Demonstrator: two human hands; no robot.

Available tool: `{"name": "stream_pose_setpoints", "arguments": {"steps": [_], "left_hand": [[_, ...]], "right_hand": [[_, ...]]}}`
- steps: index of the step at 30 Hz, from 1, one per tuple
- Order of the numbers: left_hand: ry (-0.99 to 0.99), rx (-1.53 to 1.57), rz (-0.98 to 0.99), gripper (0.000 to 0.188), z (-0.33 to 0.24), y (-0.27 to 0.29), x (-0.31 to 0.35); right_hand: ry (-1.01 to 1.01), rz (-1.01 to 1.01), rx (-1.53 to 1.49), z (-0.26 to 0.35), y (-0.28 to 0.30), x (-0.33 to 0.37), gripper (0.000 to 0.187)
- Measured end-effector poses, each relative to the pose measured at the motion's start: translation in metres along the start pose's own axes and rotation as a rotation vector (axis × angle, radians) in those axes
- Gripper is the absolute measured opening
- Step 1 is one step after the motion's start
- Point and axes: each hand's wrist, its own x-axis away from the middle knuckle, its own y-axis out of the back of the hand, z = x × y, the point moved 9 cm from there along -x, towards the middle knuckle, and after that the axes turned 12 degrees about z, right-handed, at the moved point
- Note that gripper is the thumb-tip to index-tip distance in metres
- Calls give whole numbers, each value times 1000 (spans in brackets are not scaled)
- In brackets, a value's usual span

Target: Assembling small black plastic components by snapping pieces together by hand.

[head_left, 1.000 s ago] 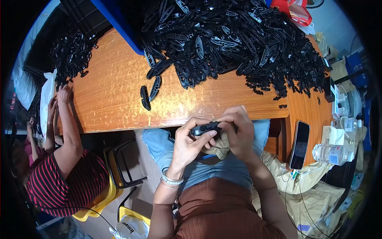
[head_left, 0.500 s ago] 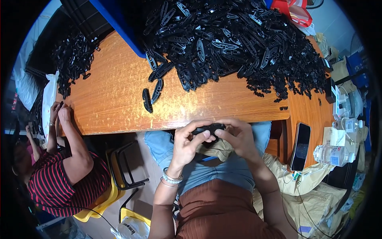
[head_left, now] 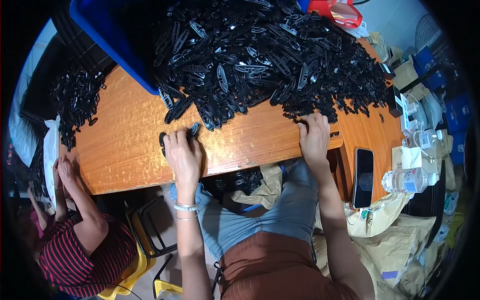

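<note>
My left hand (head_left: 183,156) is over the table near its front edge, fingers curled down around a long black plastic part (head_left: 194,130), whose end sticks out beside the index finger. Another long black part (head_left: 162,142) lies against the outer side of the same hand. Farther right, my right hand (head_left: 315,139) reaches the near edge of a heap of small black plastic pieces (head_left: 352,75). Its fingers are bent, with the tips among the pieces, so what they pinch is hidden. Behind both hands spreads a large pile of long black parts (head_left: 240,67).
A blue bin (head_left: 112,45) stands at the back left of the wooden table (head_left: 127,145). To the right are a phone (head_left: 363,177) and a water bottle (head_left: 407,180). Below the table edge, an open bag (head_left: 267,187) holds black parts. Someone in a striped shirt (head_left: 87,255) sits at left.
My hands have parted from above my lap, where they held a black part together. The left is now at the long parts, the right at the small pieces. The view has shifted.
</note>
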Motion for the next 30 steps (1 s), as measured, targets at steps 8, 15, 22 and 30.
{"name": "stream_pose_setpoints", "arguments": {"steps": [8,15,22,30], "left_hand": [[304,1604,331,11,-40,-35,46],[289,1557,437,24,-58,-34,64],[244,1518,504,27,-69,-22,69],[284,1670,584,25,-73,-25,75]], "right_hand": [[-198,106,-1044,0,-19,30,9],[-201,398,-1399,58,-12,46,13],[186,329,-1049,92,1,48,9],[120,234,-996,94,1,57,7]]}}
